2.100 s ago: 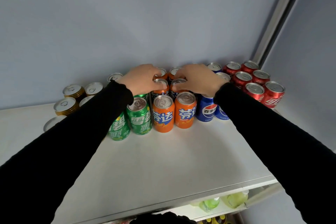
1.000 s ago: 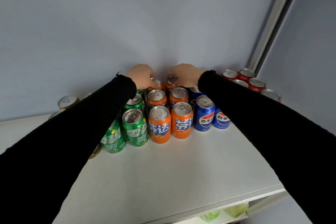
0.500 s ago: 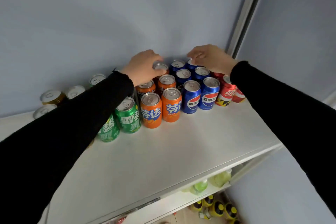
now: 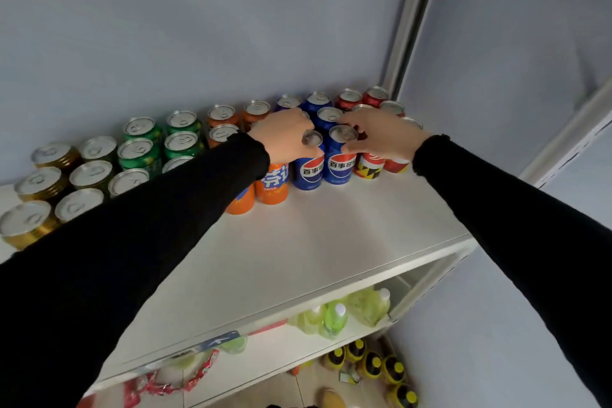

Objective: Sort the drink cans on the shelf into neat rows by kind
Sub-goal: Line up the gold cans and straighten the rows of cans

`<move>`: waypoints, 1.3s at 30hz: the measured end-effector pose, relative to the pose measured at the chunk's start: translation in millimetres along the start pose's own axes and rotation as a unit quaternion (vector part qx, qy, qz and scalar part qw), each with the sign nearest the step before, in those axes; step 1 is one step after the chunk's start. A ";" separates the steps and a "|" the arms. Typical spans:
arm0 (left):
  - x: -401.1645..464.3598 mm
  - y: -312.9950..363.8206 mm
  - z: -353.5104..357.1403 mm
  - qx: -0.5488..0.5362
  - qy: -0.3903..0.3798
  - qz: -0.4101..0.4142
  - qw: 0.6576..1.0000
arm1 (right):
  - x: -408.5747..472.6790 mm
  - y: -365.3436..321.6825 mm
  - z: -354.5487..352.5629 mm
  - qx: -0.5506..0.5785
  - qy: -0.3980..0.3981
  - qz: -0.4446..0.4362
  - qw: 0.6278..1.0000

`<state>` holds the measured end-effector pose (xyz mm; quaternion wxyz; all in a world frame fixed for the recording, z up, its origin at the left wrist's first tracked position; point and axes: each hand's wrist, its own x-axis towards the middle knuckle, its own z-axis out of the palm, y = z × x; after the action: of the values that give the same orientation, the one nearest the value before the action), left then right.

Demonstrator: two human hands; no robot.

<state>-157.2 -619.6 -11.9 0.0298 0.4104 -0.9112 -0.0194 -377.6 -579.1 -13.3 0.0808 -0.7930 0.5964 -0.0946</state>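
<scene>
Cans stand in rows by colour at the back of the white shelf [image 4: 331,242]: gold cans [image 4: 39,184] at the left, then green cans [image 4: 140,151], orange cans [image 4: 273,184], blue cans and red cans [image 4: 371,166] at the right. My left hand [image 4: 284,136] grips the front left blue can [image 4: 309,170] near its top. My right hand [image 4: 381,136] pinches the rim of the front right blue can [image 4: 341,164] beside it. My arms hide part of the green and orange rows and the front red cans.
A metal upright [image 4: 407,20] rises behind the red cans at the shelf's right corner. The wall runs close behind the rows. Lower shelves hold green bottles [image 4: 334,318], yellow-and-black bottles [image 4: 371,361] and a red snack packet [image 4: 185,374].
Both hands left the back orange cans and shifted right and forward onto the front two blue cans. The view swung so the gold and green rows show again.
</scene>
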 end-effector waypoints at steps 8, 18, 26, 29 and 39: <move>2.8 11.4 -11.9 -0.016 -0.074 -0.035 0.997 | 13.3 17.0 0.7 -0.032 0.000 -0.069 0.997; 22.4 -12.9 -27.2 -0.073 0.051 -0.137 0.987 | 49.8 31.0 -36.8 0.033 0.051 -0.051 0.997; 52.1 -19.3 -12.5 -0.022 -0.037 -0.170 0.984 | 97.5 18.6 -15.9 -0.086 -0.044 -0.051 0.994; 54.8 -22.8 -5.7 -0.022 -0.027 -0.167 0.985 | 99.5 20.7 -13.3 -0.096 -0.048 -0.071 0.992; 72.6 -36.0 -25.6 -0.044 -0.037 -0.178 0.982 | 109.9 40.1 -38.2 0.005 -0.038 -0.034 0.999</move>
<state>-176.6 -698.1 14.3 0.0103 0.5635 -0.8222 -0.0799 -394.6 -696.3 19.9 0.1041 -0.8156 0.5648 -0.0702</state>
